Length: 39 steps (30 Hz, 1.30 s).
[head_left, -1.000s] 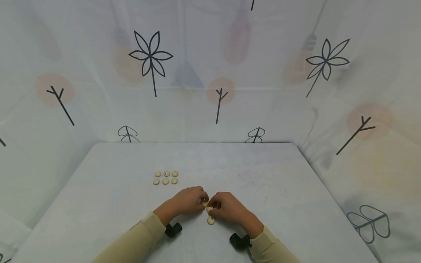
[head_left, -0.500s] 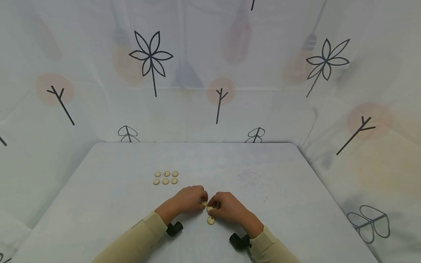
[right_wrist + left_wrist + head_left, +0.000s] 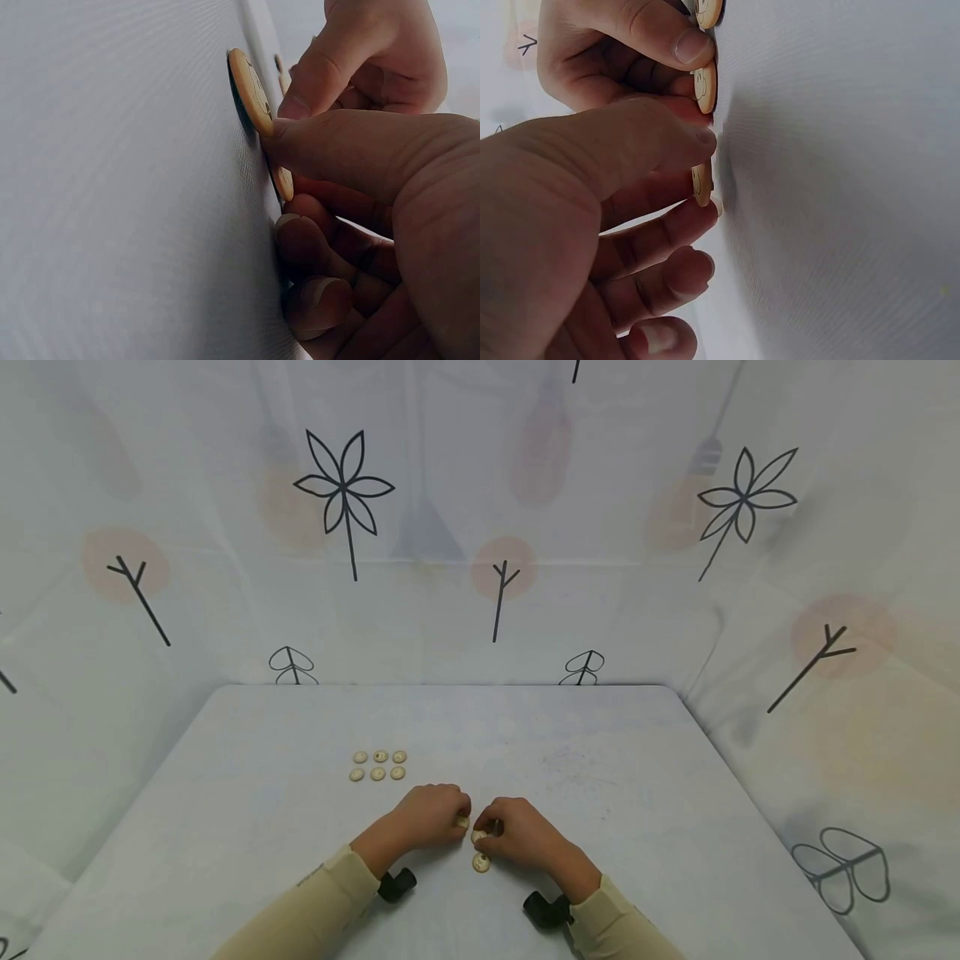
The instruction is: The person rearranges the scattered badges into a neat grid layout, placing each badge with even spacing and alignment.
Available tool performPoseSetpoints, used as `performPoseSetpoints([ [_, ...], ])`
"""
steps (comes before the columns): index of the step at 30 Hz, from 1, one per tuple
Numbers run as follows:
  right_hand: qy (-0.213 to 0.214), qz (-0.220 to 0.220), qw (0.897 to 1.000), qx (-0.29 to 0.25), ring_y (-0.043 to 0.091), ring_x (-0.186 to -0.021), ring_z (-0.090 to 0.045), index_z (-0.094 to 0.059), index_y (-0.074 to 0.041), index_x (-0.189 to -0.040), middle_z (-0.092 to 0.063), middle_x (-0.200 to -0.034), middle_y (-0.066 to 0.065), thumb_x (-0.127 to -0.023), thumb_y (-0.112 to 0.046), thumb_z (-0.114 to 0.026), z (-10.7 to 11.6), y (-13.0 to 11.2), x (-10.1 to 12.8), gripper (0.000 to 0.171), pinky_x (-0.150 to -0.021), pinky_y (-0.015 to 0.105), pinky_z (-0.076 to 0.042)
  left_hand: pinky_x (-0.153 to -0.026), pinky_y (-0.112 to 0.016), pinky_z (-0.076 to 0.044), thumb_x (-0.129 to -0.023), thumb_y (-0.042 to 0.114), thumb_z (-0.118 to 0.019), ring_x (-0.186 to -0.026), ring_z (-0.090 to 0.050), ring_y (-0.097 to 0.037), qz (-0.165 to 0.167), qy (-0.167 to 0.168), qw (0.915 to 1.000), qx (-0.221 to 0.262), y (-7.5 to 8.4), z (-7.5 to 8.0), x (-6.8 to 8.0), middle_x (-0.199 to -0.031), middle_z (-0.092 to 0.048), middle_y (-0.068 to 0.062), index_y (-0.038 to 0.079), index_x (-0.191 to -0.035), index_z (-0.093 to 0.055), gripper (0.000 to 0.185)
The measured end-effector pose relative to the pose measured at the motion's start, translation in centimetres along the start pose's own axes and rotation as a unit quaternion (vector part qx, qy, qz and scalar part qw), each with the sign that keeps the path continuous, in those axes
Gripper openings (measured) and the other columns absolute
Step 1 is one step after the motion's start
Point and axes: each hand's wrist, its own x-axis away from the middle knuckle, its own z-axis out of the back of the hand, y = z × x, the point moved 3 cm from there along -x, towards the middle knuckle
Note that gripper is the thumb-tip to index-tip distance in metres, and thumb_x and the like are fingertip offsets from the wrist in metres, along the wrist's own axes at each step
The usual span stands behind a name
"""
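Small round wooden discs with dark markings lie on the white table. My left hand pinches one disc between thumb and fingers. Just to its right, my right hand holds a second disc by its edges, thumb on the near side and fingers on the far side. A third disc lies flat, right below that one in the head view, close to the right thumb; the right wrist view shows this disc near the thumb tip. The fingers partly hide both held discs.
Several like discs lie in two short rows farther back, left of the hands. A black wrist camera is strapped to the left wrist, another black camera to the right. Patterned white cloth hangs behind the table.
My left hand has shifted slightly left with its disc, widening the gap to the disc in my right hand. The right hand and the other discs have stayed in place.
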Motion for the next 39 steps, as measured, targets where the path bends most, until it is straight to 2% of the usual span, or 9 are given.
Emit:
performPoseSetpoints([
  [22,-0.002,-0.006,1.000,0.012,0.002,-0.073,-0.053,-0.074,-0.020,-0.096,-0.063,-0.085,-0.012,-0.084,-0.026,-0.074,0.0,0.1,-0.1,0.014,-0.066,0.022,-0.046,-0.064,-0.028,-0.046,-0.086,0.024,-0.067,-0.068,-0.051,-0.009,0.044,0.021,0.9983,0.033,-1.4,0.8,1.2,-0.080,-0.060,0.008,0.017,-0.093,-0.070,0.011],
  [30,0.000,-0.015,1.000,0.014,0.002,-0.074,-0.053,-0.074,-0.019,-0.096,-0.062,-0.085,-0.012,-0.084,-0.027,-0.074,-0.1,0.2,-0.1,0.015,-0.066,0.023,-0.046,-0.062,-0.026,-0.043,-0.085,0.024,-0.067,-0.066,-0.048,-0.008,0.053,0.029,0.9978,0.027,-2.1,0.8,1.6,-0.079,-0.057,0.008,0.018,-0.091,-0.069,0.009],
  [39,0.000,-0.021,1.000,0.012,0.002,-0.074,-0.054,-0.074,-0.018,-0.096,-0.063,-0.085,-0.011,-0.083,-0.027,-0.074,-0.2,0.1,-0.2,0.015,-0.066,0.023,-0.046,-0.064,-0.029,-0.046,-0.084,0.022,-0.067,-0.068,-0.051,-0.009,0.068,0.042,0.9964,0.027,-2.8,0.9,2.2,-0.082,-0.062,0.006,0.016,-0.092,-0.070,0.010],
])
